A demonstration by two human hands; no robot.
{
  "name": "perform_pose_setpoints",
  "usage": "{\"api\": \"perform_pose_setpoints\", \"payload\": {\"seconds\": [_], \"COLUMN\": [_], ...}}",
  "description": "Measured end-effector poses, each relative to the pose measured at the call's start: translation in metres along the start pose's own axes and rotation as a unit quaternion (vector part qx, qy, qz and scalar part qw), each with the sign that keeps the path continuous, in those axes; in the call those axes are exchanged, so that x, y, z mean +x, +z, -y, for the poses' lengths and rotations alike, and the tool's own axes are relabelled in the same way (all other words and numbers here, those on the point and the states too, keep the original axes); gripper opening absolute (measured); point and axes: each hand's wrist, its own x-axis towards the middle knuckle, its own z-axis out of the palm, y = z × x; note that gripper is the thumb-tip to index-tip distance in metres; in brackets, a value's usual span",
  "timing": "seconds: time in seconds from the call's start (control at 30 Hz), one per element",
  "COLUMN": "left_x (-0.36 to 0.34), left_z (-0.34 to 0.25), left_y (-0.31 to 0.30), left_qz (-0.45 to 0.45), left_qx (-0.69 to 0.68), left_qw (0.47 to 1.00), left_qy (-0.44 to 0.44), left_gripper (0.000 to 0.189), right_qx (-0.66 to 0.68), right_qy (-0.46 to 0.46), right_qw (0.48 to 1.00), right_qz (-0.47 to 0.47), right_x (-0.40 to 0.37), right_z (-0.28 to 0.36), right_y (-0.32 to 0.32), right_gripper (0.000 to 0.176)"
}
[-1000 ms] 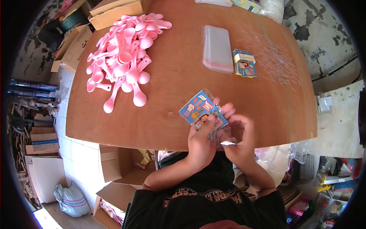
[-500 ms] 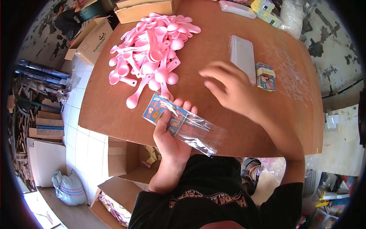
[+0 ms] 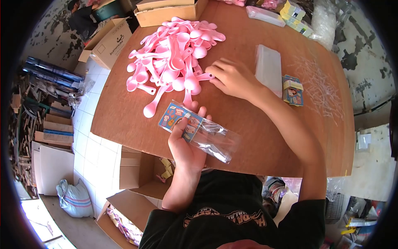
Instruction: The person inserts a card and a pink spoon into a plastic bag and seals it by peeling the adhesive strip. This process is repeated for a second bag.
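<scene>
Low in the middle of the head view, my left hand [image 3: 187, 145] holds a clear plastic bag [image 3: 219, 141] with a blue printed card [image 3: 172, 118] at its left end, the thumb pressed on the card. My right hand [image 3: 232, 79] pinches the handle end of a pink spoon [image 3: 204, 76] at the right edge of a heap of pink spoons [image 3: 170, 54]. The spoon's other end lies among the heap. Right of that hand are a stack of clear bags [image 3: 268, 68] and a small stack of blue cards [image 3: 293, 91] with a pale band round it.
Thin clear strips [image 3: 319, 87] lie on the table [image 3: 128, 128] at the right. A cardboard box [image 3: 166, 15] stands at its back edge, near wrapped packs [image 3: 265, 15]. Open boxes [image 3: 130, 166] sit below the front left edge. Another person [image 3: 81, 20] is at the far top left.
My right hand has moved left to the heap and closed on a spoon's handle. My left hand still holds the bag and card. The whole view has shifted slightly.
</scene>
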Motion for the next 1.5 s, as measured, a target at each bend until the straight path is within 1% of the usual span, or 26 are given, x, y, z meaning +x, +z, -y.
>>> {"api": "perform_pose_setpoints", "payload": {"seconds": [0.03,0.1,0.13,0.2,0.23,0.27,0.33,0.37,0.4,0.47,0.5,0.53,0.57,0.6,0.63,0.7,0.77,0.83,0.9,0.93,1.0,1.1,1.23,1.33,1.4,1.5], "left_x": [0.001,0.006,0.008,0.011,0.014,0.016,0.019,0.020,0.020,0.021,0.021,0.022,0.020,0.019,0.017,0.016,0.012,0.017,0.024,0.025,0.026,0.022,0.014,0.006,0.002,-0.003], "left_z": [0.001,0.002,0.003,0.004,0.004,0.005,0.005,0.006,0.005,0.005,0.005,0.006,0.006,0.006,0.005,0.008,0.009,0.007,0.006,0.007,0.011,0.021,0.034,0.043,0.048,0.057], "left_y": [0.002,0.001,0.002,0.007,0.007,0.006,0.008,0.010,0.012,0.014,0.014,0.014,0.013,0.011,0.009,0.014,0.026,0.022,0.015,0.015,0.016,0.023,0.035,0.044,0.046,0.051], "left_qz": [-0.006,0.004,0.011,0.011,0.014,0.016,0.028,0.018,0.008,0.004,0.002,-0.001,-0.001,0.040,0.080,0.074,0.049,0.029,0.023,0.021,0.002,-0.012,-0.016,-0.010,0.028,0.041], "left_qx": [0.009,0.012,0.014,0.028,0.036,0.043,0.047,0.046,0.045,0.045,0.039,0.033,0.033,0.019,0.004,-0.018,-0.051,-0.069,-0.093,-0.096,-0.102,-0.121,-0.101,-0.060,-0.029,-0.009], "left_qw": [1.000,1.000,1.000,0.999,0.999,0.998,0.997,0.997,0.997,0.997,0.997,0.997,0.997,0.998,0.997,0.997,0.997,0.997,0.995,0.995,0.994,0.992,0.993,0.996,0.998,0.997], "left_qy": [0.006,0.010,0.015,0.022,0.033,0.045,0.052,0.058,0.064,0.067,0.067,0.067,0.067,0.045,0.024,0.020,0.009,0.005,-0.025,-0.022,-0.028,-0.042,-0.057,-0.058,-0.057,-0.071], "left_gripper": [0.043,0.043,0.043,0.043,0.042,0.042,0.041,0.042,0.043,0.042,0.042,0.041,0.041,0.039,0.037,0.032,0.019,0.018,0.016,0.016,0.017,0.017,0.018,0.021,0.023,0.028], "right_qx": [-0.002,0.140,0.138,0.327,0.340,0.339,0.446,0.492,0.491,0.511,0.485,0.484,0.443,0.400,0.400,0.323,0.172,0.061,-0.025,-0.024,0.011,0.050,0.014,-0.014,-0.015,-0.029], "right_qy": [0.000,0.097,0.098,0.232,0.269,0.269,0.423,0.428,0.428,0.464,0.460,0.460,0.436,0.410,0.410,0.290,0.197,0.134,0.054,0.051,-0.016,-0.063,-0.073,-0.054,-0.040,-0.034], "right_qw": [1.000,0.985,0.985,0.916,0.901,0.902,0.788,0.757,0.757,0.719,0.739,0.739,0.778,0.813,0.813,0.883,0.950,0.980,0.993,0.993,0.994,0.990,0.985,0.986,0.987,0.985], "right_qz": [-0.001,0.025,0.024,0.010,0.001,-0.001,-0.018,-0.042,-0.044,-0.082,-0.085,-0.086,-0.094,-0.101,-0.100,-0.179,-0.168,-0.133,-0.105,-0.103,-0.112,-0.112,-0.155,-0.155,-0.155,-0.170], "right_x": [-0.005,-0.013,-0.016,-0.022,-0.024,-0.026,-0.031,-0.034,-0.037,-0.043,-0.045,-0.048,-0.050,-0.053,-0.056,-0.065,-0.080,-0.090,-0.109,-0.116,-0.129,-0.139,-0.141,-0.141,-0.138,-0.141], "right_z": [0.000,-0.001,-0.001,-0.002,-0.003,-0.005,-0.007,-0.007,-0.007,-0.007,-0.006,-0.005,-0.002,0.001,0.007,0.023,0.041,0.076,0.093,0.099,0.107,0.116,0.118,0.115,0.117,0.114], "right_y": [-0.005,-0.013,-0.016,-0.022,-0.026,-0.030,-0.039,-0.045,-0.049,-0.057,-0.061,-0.066,-0.072,-0.079,-0.084,-0.096,-0.116,-0.145,-0.159,-0.160,-0.160,-0.162,-0.156,-0.153,-0.151,-0.142], "right_gripper": [0.019,0.019,0.019,0.024,0.026,0.026,0.025,0.025,0.025,0.024,0.023,0.023,0.021,0.019,0.019,0.015,0.015,0.016,0.020,0.020,0.023,0.024,0.023,0.023,0.025,0.026]}}
